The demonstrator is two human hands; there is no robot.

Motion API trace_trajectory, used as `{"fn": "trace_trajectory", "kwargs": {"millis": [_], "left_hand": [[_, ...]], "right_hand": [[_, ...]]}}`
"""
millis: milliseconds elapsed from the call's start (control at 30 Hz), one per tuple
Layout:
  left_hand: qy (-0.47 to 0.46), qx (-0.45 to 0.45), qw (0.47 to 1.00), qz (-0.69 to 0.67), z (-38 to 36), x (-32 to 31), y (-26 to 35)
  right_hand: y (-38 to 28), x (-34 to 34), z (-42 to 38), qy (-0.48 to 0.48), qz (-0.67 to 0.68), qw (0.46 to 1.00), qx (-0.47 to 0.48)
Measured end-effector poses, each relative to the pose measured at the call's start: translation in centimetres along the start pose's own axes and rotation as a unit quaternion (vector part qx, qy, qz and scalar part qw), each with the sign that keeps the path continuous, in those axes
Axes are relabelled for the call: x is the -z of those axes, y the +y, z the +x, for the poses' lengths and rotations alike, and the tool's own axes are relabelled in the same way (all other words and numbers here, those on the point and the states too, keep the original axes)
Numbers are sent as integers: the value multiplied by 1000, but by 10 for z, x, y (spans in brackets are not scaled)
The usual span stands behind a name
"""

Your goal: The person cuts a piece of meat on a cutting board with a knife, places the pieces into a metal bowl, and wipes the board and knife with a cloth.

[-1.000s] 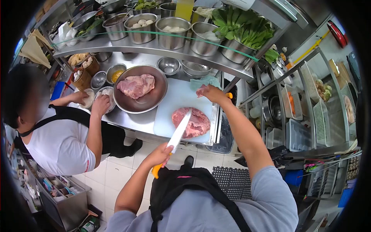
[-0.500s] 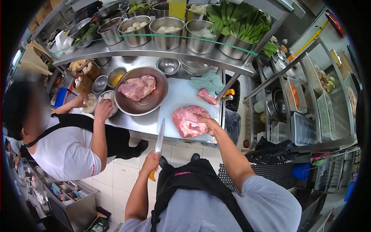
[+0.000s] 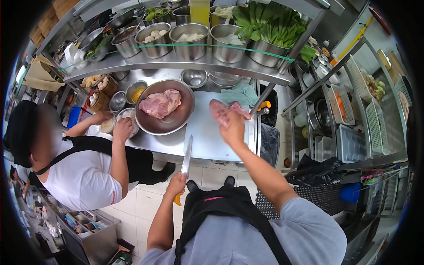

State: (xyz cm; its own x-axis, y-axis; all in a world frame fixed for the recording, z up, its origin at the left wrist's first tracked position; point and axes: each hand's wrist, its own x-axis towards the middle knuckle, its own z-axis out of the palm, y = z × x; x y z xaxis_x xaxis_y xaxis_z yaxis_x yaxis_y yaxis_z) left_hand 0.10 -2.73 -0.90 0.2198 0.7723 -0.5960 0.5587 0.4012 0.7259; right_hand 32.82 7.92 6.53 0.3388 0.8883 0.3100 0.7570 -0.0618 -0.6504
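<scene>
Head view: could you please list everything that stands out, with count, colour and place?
Cutting board: one, white, counter
Held meat: one, pink, right grip
Meat strip: one, pink, cutting board
Knife: one, silver and yellow, left grip
Large bowl: one, silver, counter
Meat chunk: one, pink, large bowl
Cloth: one, green, beyond meat strip
Pots: several, silver, shelf
Leafy greens: one bunch, green, shelf
Baskets: several, white, far right
Co-worker: one, white shirt, left
Left grip: one, bare, around knife
Right grip: one, bare, on held meat
</scene>
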Motion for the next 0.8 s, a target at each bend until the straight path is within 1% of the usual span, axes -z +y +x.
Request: {"fn": "trace_trajectory", "kwargs": {"millis": [33,100,133,200,233,300,367,433,467,500,533,567,633,733,767,800], "left_hand": [[-1,6,1000,-8,1,0,1],[-2,7,1000,-9,2,1,3],[-4,11,1000,-10,2,2,4],[4,15,1000,-1,0,5,4],[10,18,1000,5,-2,6,5],[19,12,1000,11,-11,8,7],[25,3,999,19,-20,10,22],[61,-56,995,59,-27,10,40],[60,-53,995,61,-20,6,40],[96,-118,983,107,-8,2,38],[132,-184,962,152,1,-1,47],[131,-183,962,155,8,-4,55],[159,-197,933,258,18,-12,95],[160,-201,920,296,35,-28,137],[158,-202,920,297,43,-34,143],[160,-207,917,301,52,-40,149]], "right_hand": [[-1,-15,-13,13,-68,995,66],[2,-45,-48,-60,-137,987,65],[3,-48,-66,-59,-134,987,64],[-2,-52,-90,-57,-123,979,152],[-2,-53,-88,-58,-120,979,152],[8,-47,-80,-89,-20,986,142],[44,-42,-43,-57,70,985,149],[68,-31,-6,-31,19,998,47],[82,-34,6,-33,21,998,44],[100,-44,15,-132,168,975,-65],[104,-48,21,-225,308,908,-171],[109,-50,22,-224,310,908,-173],[108,-48,24,-256,376,868,-201],[109,-47,19,-247,401,854,-220],[110,-48,18,-246,402,854,-221],[111,-49,17,-237,389,866,-205]]}}
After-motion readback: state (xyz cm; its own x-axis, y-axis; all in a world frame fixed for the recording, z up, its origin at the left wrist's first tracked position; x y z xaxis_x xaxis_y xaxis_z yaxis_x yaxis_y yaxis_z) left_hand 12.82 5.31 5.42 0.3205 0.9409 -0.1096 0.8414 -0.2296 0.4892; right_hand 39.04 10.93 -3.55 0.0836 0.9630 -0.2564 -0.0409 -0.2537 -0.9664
